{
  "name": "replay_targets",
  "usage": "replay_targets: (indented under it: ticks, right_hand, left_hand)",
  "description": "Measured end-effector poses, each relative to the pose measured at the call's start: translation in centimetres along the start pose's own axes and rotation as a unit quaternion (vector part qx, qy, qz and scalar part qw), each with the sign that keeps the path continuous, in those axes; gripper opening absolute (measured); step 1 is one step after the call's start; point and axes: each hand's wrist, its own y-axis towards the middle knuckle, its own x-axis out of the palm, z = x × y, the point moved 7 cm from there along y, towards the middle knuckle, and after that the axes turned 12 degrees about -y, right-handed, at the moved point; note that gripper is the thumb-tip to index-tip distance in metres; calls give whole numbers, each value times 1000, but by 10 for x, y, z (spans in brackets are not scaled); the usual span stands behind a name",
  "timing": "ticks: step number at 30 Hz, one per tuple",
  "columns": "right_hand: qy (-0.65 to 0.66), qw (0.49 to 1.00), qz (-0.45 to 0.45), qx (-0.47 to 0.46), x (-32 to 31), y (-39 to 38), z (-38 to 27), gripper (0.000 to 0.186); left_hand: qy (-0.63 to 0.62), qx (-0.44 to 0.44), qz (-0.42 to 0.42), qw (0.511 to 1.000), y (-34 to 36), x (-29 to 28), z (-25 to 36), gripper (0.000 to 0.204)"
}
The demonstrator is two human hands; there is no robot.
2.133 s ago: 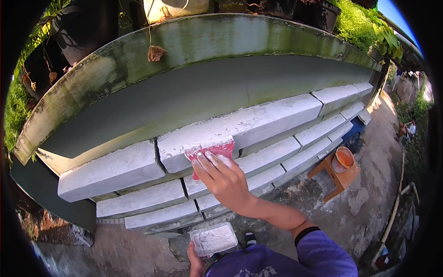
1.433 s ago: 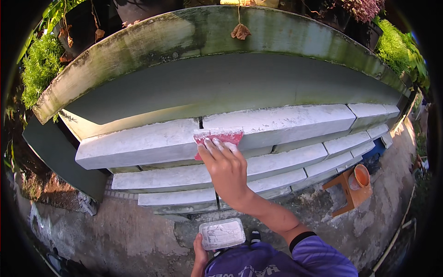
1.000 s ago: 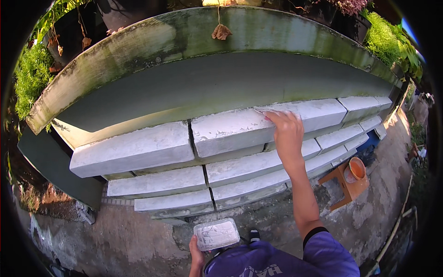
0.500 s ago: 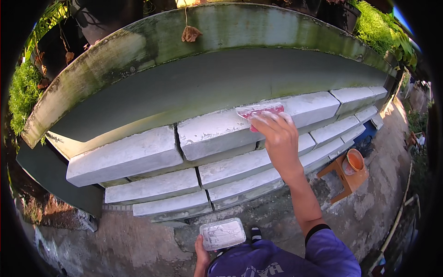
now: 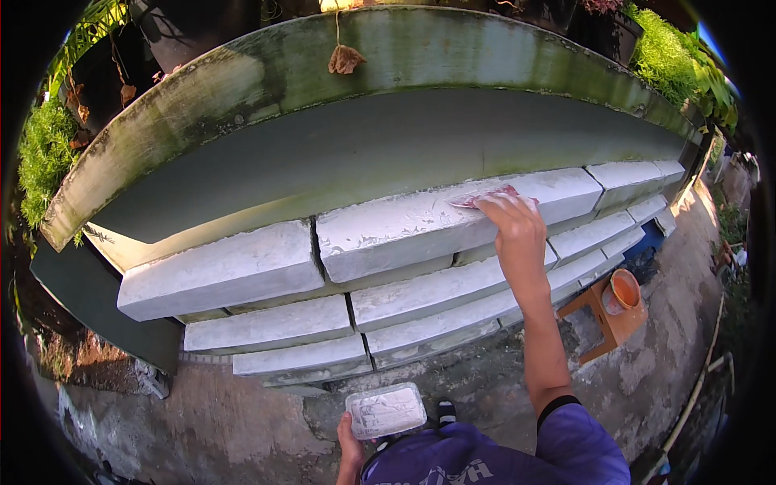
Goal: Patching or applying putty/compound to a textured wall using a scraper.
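Observation:
My right hand point(image 5: 518, 234) grips a red putty scraper point(image 5: 487, 196) smeared with white paste. Its blade lies on the top face of a long white block point(image 5: 388, 252) in the uppermost row. Wet-looking ridges of paste mark that face to the left of the blade. Down at my waist, my left hand point(image 5: 349, 443) holds a clear rectangular tub point(image 5: 402, 430) by its left side. White paste point(image 5: 390, 408) covers the tub's inside. Most of that hand's fingers are hidden beneath the tub.
Lower rows of white blocks point(image 5: 271, 325) step down toward me, with dark gaps between blocks. A curved mossy concrete ledge point(image 5: 372, 52) overhangs behind. At right, an orange bucket point(image 5: 624, 289) stands on a brown stool point(image 5: 608, 343) on the stained concrete ground point(image 5: 234, 420).
My right hand has slid the scraper to the right along the block's top, and the blade now sits flatter. The left hand and tub stay nearly in place.

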Motion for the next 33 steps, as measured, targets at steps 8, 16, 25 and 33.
replay_targets:
  ticks: [8,16,25,33]
  right_hand:
    - [-7,999,43,18,-13,9,-13,41]
    - [47,996,-34,-61,4,14,-38,19]
    - [48,998,0,-28,-14,24,-31,21]
    - [31,995,-26,-91,-16,3,-63,19]
  left_hand:
    - [7,3,1,1000,1,5,5,50]
    - [4,0,-3,1000,2,2,5,51]
    - [2,9,9,1000,4,0,9,51]
    - [20,0,-6,1000,6,-9,7,49]
